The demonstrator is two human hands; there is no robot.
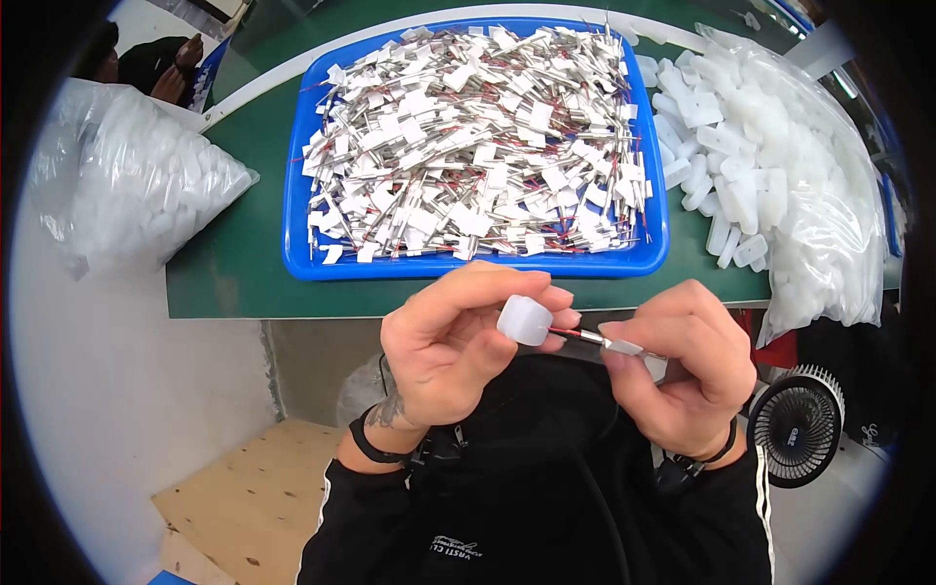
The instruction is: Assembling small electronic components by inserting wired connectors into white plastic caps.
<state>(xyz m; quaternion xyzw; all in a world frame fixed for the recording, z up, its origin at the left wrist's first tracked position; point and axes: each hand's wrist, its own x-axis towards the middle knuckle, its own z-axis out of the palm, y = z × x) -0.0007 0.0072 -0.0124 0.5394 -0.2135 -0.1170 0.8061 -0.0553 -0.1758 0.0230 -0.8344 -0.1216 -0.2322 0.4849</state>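
Note:
My left hand (439, 351) grips a small white, translucent plastic cap (525, 321) between thumb and fingers, above my lap and just off the table's front edge. In a pinch, my right hand (687, 366) has a thin metal-tipped wire lead (591, 336) with a white tag. Its red and dark wires run up to the cap's right side; whether they enter it is hidden by the cap. Beyond my hands, a blue tray (468, 266) on the table is heaped with similar tagged leads.
A clear bag (829, 224) at the right spills white plastic pieces (741, 190) onto the green table (234, 292). Another filled bag (127, 185) sits at the left edge. A black fan (799, 426) stands at lower right. Another person's hands (177, 73) show at far left.

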